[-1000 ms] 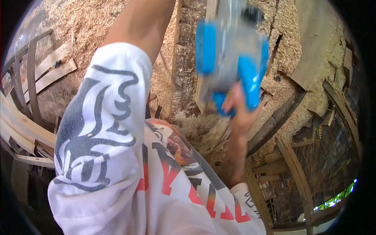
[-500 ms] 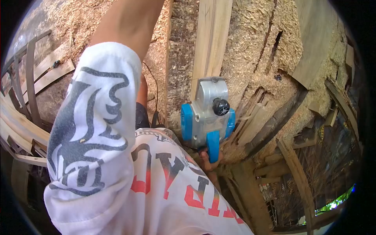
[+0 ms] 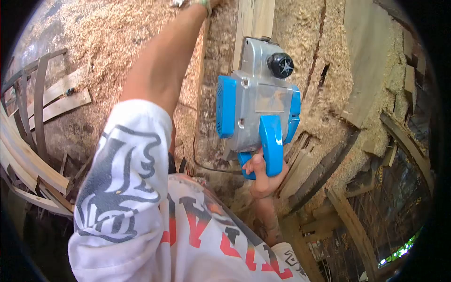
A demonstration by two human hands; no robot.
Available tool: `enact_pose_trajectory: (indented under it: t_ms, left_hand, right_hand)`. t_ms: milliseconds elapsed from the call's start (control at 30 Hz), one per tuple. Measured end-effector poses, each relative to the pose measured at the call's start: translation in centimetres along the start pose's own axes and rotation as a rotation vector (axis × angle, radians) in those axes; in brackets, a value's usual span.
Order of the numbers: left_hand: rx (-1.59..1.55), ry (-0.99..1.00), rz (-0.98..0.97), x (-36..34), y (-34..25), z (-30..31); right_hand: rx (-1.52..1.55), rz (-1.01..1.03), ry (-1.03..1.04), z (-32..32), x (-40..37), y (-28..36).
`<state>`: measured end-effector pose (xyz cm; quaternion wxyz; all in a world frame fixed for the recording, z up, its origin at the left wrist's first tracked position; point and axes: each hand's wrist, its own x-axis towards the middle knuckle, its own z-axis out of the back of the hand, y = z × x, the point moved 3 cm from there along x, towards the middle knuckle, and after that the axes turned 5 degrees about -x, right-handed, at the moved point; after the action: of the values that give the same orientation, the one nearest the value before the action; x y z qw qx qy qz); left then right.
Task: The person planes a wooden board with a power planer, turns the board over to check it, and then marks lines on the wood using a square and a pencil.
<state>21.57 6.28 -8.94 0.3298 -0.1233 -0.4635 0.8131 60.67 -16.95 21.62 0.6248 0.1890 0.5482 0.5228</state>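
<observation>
An electric hand planer (image 3: 263, 94) with a silver body, blue side covers and a black front knob rests on a long pale wooden board (image 3: 256, 21). My right hand (image 3: 265, 176) is wrapped round its blue rear handle. My left arm reaches forward along the left side of the board. Only the banded wrist and a sliver of my left hand (image 3: 213, 3) show at the top edge. The fingers are cut off there, so what they touch is hidden. A dark cord (image 3: 202, 167) runs leftward from near the planer's back end.
Wood shavings (image 3: 94, 28) cover the ground and the thick rough timber around the board. A wide plank (image 3: 369, 56) lies on the right. Curved wooden pieces (image 3: 37, 164) are stacked at the left, and scrap slats (image 3: 352, 221) lie at the lower right.
The planer and my right hand have moved forward along the board and appear larger. My left arm has extended farther forward, bringing its wrist into view at the top edge.
</observation>
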Motion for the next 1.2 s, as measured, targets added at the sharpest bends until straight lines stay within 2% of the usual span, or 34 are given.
enact_pose_trajectory:
  t_ms: [133, 200, 233, 300, 400, 500, 533, 600, 667, 900, 1200]
  left_hand:
    - [-0.127, 0.071, 0.172, -0.5, -0.4, 1.2]
    - [-0.195, 0.115, 0.259, -1.5, -1.5, 2.4]
    - [-0.332, 0.056, 0.194, -2.8, -4.6, 4.8]
    - [-0.231, -0.004, 0.175, -2.7, -5.1, 5.0]
    - [-0.277, 0.029, 0.41, -2.0, -3.7, 3.9]
    - [-0.38, 0.051, 0.393, -1.7, -2.6, 2.9]
    - [-0.299, 0.031, 0.309, -1.8, -1.6, 1.8]
    - [-0.286, 0.015, 0.392, -1.9, -3.8, 3.8]
    - [-0.288, 0.013, 0.386, -2.0, -4.3, 4.2]
    - [-0.346, 0.01, 0.433, -2.2, -5.5, 4.9]
    - [-0.34, 0.02, 0.417, -2.2, -4.9, 4.4]
  right_hand:
    - [-0.095, 0.038, 0.063, -3.1, 4.7, 4.3]
    - [-0.019, 0.051, 0.064, -4.4, 7.0, 6.3]
    - [0.02, 0.062, 0.069, -5.2, 8.4, 7.2]
    - [-0.011, 0.135, 0.071, -6.8, 11.4, 9.1]
    - [-0.038, 0.204, 0.086, -9.2, 15.9, 12.7]
    - [-0.057, 0.256, 0.095, -11.8, 21.4, 16.3]
    - [-0.063, 0.267, 0.105, -12.7, 23.2, 17.6]
    - [-0.069, 0.287, 0.108, -14.6, 26.9, 20.3]
    - [-0.067, 0.301, 0.091, -16.6, 30.5, 23.0]
    - [-0.037, 0.324, 0.102, -19.5, 37.3, 28.1]
    - [0.019, 0.454, 0.068, -22.8, 43.2, 33.8]
